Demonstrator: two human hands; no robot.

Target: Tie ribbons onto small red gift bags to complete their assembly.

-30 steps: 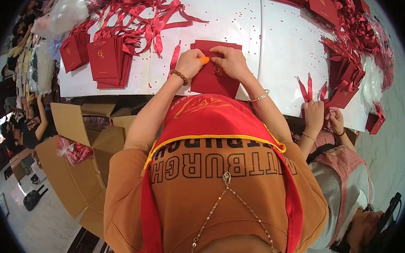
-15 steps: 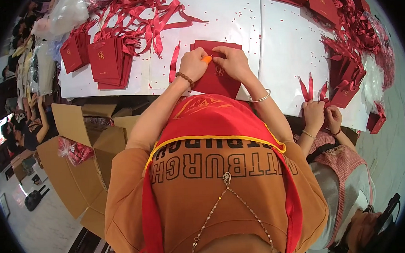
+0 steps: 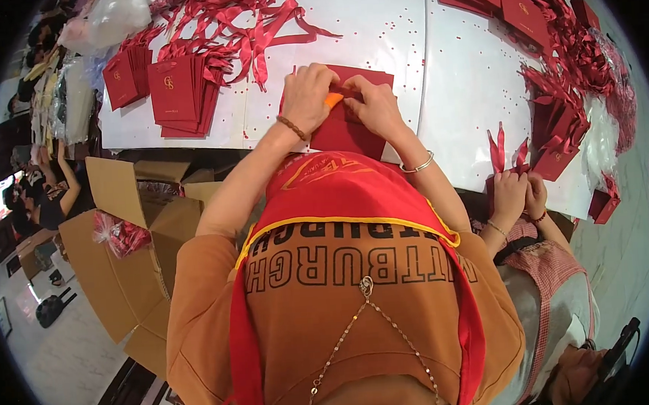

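Pinching red card (image 3: 349, 120) on white table (image 3: 374, 24): left hand (image 3: 306, 97), right hand (image 3: 374, 108) (both grips closed); cardboard boxes (image 3: 132, 234) alongside.

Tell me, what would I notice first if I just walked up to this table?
Red everywhere: a tangle of red satin ribbons sprawls across the far side of the white table, with a stack of dark red envelopes to its left. In the middle, the left hand and right hand press on a dark red folded card. An open cardboard box sits on the floor at the left.
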